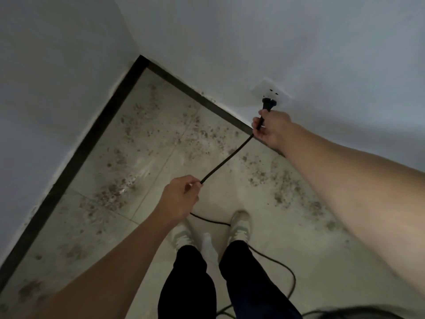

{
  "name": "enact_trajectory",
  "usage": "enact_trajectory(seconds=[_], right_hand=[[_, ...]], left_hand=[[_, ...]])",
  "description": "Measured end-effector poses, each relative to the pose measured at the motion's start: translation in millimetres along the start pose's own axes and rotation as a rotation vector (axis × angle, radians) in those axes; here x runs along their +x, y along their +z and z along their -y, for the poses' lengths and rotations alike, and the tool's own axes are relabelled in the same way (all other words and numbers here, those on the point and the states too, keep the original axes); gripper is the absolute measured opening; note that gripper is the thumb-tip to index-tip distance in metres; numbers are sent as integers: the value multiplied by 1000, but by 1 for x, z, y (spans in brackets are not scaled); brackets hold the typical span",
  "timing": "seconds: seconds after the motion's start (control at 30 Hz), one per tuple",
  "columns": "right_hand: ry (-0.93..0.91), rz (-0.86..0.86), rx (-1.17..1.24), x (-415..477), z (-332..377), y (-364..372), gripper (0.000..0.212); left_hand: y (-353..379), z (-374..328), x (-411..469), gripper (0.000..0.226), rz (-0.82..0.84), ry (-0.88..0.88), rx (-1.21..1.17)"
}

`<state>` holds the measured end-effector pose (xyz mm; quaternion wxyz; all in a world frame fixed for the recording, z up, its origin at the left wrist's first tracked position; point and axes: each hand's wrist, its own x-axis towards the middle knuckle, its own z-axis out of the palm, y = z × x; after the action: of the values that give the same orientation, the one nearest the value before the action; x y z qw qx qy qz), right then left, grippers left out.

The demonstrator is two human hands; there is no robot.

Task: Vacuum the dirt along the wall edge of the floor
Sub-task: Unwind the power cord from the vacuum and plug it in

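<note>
A black power cord (226,158) is held taut between both hands. The right hand (270,131) is closed around the cord just behind its black plug (268,104), which is set against the lower holes of a white wall socket (276,93); whether the plug is fully seated cannot be told. The left hand (181,196) is held lower and nearer the body, with the cord pinched between thumb and curled fingers. From there the cord is trailed down onto the floor (230,196) and looped behind a pair of pale shoes (240,224) worn below black trousers (188,284). Brown dirt (147,139) is scattered in patches over the pale tiles, thickest along the dark skirting board (92,139) at the foot of the white wall (276,31) and into the corner.
</note>
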<state>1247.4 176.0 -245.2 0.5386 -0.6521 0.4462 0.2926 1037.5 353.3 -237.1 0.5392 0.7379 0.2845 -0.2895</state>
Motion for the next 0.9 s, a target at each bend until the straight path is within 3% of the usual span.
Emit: enact_trajectory(seconds=[0.23, 0.53, 0.7, 0.9], right_hand=[[-51, -3, 150, 15, -7, -1, 14], [41, 93, 237, 2, 11, 13, 29], [19, 25, 111, 12, 2, 9, 19], [75, 35, 235, 12, 7, 16, 20]], left_hand=[[-1, -12, 8, 17, 2, -27, -13], [2, -10, 1, 24, -16, -189, -64], [1, -10, 0, 25, -4, -207, -64], [-8, -6, 5, 27, -56, -205, -90]])
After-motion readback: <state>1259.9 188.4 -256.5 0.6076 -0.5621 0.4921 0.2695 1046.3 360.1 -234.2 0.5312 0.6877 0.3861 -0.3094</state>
